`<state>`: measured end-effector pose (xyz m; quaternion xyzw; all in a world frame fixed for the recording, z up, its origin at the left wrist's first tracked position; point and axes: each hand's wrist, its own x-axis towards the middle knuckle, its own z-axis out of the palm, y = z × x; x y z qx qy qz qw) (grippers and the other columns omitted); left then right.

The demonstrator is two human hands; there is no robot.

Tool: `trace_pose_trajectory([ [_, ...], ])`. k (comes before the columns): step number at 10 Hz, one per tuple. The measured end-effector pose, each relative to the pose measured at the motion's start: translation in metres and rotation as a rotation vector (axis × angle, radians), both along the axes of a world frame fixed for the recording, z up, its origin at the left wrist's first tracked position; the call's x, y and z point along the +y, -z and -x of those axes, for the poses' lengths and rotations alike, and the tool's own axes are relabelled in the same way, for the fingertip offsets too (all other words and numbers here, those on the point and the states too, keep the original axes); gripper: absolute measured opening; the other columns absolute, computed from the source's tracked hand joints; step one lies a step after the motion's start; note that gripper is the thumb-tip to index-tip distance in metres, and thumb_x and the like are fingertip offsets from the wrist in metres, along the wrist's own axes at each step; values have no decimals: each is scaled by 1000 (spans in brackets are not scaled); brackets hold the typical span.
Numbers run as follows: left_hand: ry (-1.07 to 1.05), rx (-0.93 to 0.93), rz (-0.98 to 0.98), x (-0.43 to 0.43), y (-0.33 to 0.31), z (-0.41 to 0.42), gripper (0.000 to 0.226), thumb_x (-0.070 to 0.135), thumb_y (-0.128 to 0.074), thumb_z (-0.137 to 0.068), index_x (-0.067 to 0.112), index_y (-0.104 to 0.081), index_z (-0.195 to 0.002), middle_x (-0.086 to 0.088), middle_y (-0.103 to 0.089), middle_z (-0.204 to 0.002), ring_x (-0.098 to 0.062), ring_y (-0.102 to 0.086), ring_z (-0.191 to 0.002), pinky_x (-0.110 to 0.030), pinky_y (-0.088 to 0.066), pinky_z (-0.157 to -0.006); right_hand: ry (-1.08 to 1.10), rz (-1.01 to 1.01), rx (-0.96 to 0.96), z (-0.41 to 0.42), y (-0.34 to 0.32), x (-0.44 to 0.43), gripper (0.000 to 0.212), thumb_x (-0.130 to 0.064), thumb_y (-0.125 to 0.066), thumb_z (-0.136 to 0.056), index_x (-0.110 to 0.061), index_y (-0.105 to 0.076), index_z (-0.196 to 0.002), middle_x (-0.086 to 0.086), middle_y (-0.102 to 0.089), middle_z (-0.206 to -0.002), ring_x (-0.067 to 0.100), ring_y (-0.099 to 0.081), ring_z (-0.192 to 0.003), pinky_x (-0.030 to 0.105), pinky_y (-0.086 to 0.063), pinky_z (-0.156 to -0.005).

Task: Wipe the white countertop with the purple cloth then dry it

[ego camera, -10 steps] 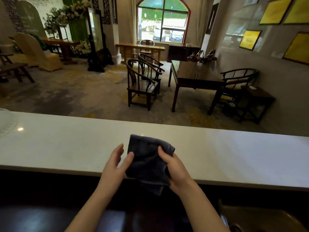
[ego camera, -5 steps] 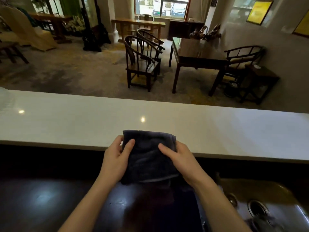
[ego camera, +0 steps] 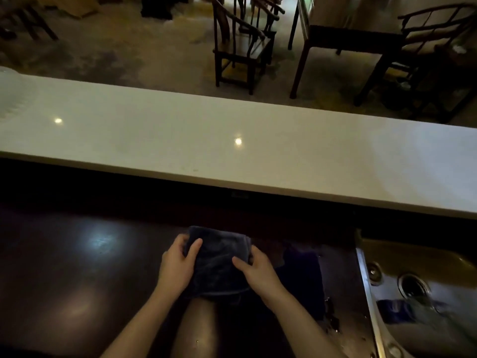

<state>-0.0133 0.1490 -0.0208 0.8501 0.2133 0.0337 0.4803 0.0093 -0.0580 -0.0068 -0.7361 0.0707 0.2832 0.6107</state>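
A folded dark grey-blue cloth (ego camera: 218, 264) is held between both hands above the dark lower counter. My left hand (ego camera: 176, 264) grips its left edge, thumb on top. On the cloth's right edge, my right hand (ego camera: 255, 272) has its fingers closed. A purple cloth (ego camera: 304, 277) lies flat on the dark counter just right of my right hand. The long white countertop (ego camera: 232, 148) runs across the view beyond the hands, well apart from the held cloth.
A metal sink (ego camera: 423, 285) with a drain sits at the lower right, something blue inside it. The dark glossy lower counter (ego camera: 77, 267) spreads to the left. Wooden chairs (ego camera: 240, 47) and a dark table (ego camera: 343, 40) stand on the floor beyond the white countertop.
Both hands have drawn the dark cloth back off the white countertop's near edge and down over the dark lower counter. The view has tilted downward.
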Motion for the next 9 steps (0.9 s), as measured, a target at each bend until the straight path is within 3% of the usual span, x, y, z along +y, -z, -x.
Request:
trace_pose_trajectory([
  [1, 23, 60, -55, 4, 18, 7, 12, 43, -61, -90, 36, -53, -85, 16, -64, -73, 4, -62, -67, -16, -43, -56, -26, 89, 33, 4, 25, 2, 22, -25, -67, -96, -22, -62, -118, -2, -71, -118, 13, -69, -105, 36, -59, -94],
  [2, 52, 108, -93, 4, 32, 10, 17, 33, -66, -89, 23, -58, -99, 19, -60, -74, -4, -61, -69, -21, -44, -57, -81, 221, 22, 5, 40, 4, 21, -21, -67, -96, -18, -61, -116, 2, -70, -116, 18, -68, -106, 35, -59, -92],
  [3, 75, 153, -105, 2, 38, 12, 26, 28, -70, -86, 19, -57, -107, 15, -64, -82, -6, -62, -74, -16, -43, -59, -96, 306, 1, 4, 47, 5, 20, -16, -66, -96, -12, -60, -115, 8, -71, -112, 23, -69, -103, 43, -59, -92],
  [4, 94, 200, -108, 1, 43, 13, 33, 22, -72, -84, 17, -56, -113, -3, -71, -105, -23, -67, -98, -31, -51, -77, -103, 374, -56, 3, 50, 6, 18, -15, -67, -95, -12, -60, -112, 10, -71, -108, 24, -70, -100, 40, -61, -88],
  [5, 118, 230, -160, 0, 42, 14, 43, 21, -71, -84, 16, -52, -122, -7, -64, -120, -27, -62, -110, -36, -49, -87, -113, 451, -93, 2, 49, 6, 21, -22, -69, -94, -14, -58, -111, 13, -70, -106, 24, -69, -95, 31, -60, -79],
  [6, 143, 214, -232, 0, 35, 15, 55, 24, -69, -87, 12, -45, -135, -10, -53, -133, -29, -56, -120, -41, -48, -96, -180, 543, -148, -2, 41, 0, 32, -31, -67, -94, -11, -57, -117, 10, -72, -99, 19, -67, -83, 17, -49, -58],
  [7, 180, 125, -298, 0, 13, 11, 55, 31, -65, -89, 12, -46, -137, -8, -53, -134, -28, -54, -122, -40, -48, -96, -275, 618, -195, -8, 18, -14, 36, -38, -62, -96, -11, -58, -119, 4, -73, -90, 18, -69, -79, 29, -55, -65],
  [8, 220, -57, -359, 0, -20, -3, 48, 32, -62, -90, 16, -49, -134, -2, -56, -131, -22, -55, -122, -36, -47, -97, -296, 655, -280, -18, -18, -33, 29, -41, -60, -97, -19, -65, -114, -7, -67, -87, 11, -64, -77, 26, -52, -66],
  [9, 218, -270, -384, -3, -64, -19, 41, 36, -61, -90, 20, -52, -127, 4, -60, -120, -14, -60, -111, -32, -51, -90, -297, 602, -371, -26, -73, -50, 23, -44, -58, -97, -26, -69, -88, -2, -70, -74, 12, -66, -70, 35, -55, -65],
])
